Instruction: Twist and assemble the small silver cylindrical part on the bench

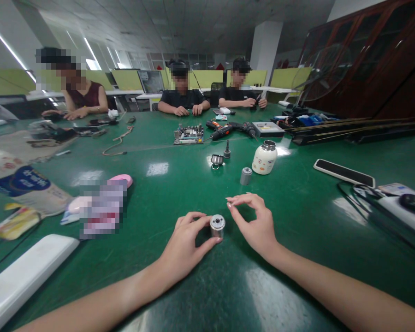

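My left hand (188, 235) grips a small silver metal cylinder (217, 225) from its left side, thumb in front and fingers behind. The cylinder stands upright on the green table, with a dark hole in the middle of its top. Just to the right, my right hand (256, 222) is raised with thumb and forefinger pinched together. Between those fingertips is a tiny object (230, 203), too small to name. Beyond the hands stands a second grey metal cylinder (246, 177), near a cream bottle (264, 159) without its lid.
A metal cup-like lid (216, 160) and a dark stepped metal part (227, 150) stand farther off. Behind them lie a circuit board (189, 134) and power drills (224, 131). A phone (344, 173) is at right, a white long box (31, 276) at left. Several people sit across the table.
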The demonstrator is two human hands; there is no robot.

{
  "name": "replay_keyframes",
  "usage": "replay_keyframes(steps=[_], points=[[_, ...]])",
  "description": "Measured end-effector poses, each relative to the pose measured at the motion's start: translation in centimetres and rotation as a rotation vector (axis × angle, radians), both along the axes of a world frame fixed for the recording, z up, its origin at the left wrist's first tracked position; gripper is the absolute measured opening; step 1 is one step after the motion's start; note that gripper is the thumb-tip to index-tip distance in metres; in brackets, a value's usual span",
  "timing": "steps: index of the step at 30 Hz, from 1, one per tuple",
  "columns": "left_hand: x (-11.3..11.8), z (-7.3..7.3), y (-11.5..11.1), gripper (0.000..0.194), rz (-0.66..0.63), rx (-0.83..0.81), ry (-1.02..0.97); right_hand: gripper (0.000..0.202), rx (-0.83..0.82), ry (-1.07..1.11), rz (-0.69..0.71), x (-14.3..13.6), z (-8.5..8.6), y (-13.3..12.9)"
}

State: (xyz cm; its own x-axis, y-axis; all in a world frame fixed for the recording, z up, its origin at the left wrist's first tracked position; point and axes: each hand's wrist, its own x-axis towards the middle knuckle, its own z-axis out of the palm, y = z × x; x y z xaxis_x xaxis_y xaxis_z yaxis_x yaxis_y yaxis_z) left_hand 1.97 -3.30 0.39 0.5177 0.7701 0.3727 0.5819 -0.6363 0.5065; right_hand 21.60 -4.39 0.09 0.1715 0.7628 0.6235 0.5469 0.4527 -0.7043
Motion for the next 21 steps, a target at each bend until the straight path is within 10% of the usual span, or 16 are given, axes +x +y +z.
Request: replay_keyframes(steps=[4, 21], points=[[-0.1, -0.1, 0.1, 0.031, -0.028, 0.011, -0.021, 0.011, 0.18, -0.062, 0.142, -0.9, 0.6, -1.2], [-0.1, -0.1, 0.1, 0.026, -0.046, 0.053, -0.038, 0.033, 0.079, -0.078, 0.268, -0.9, 1.2, -1.8]])
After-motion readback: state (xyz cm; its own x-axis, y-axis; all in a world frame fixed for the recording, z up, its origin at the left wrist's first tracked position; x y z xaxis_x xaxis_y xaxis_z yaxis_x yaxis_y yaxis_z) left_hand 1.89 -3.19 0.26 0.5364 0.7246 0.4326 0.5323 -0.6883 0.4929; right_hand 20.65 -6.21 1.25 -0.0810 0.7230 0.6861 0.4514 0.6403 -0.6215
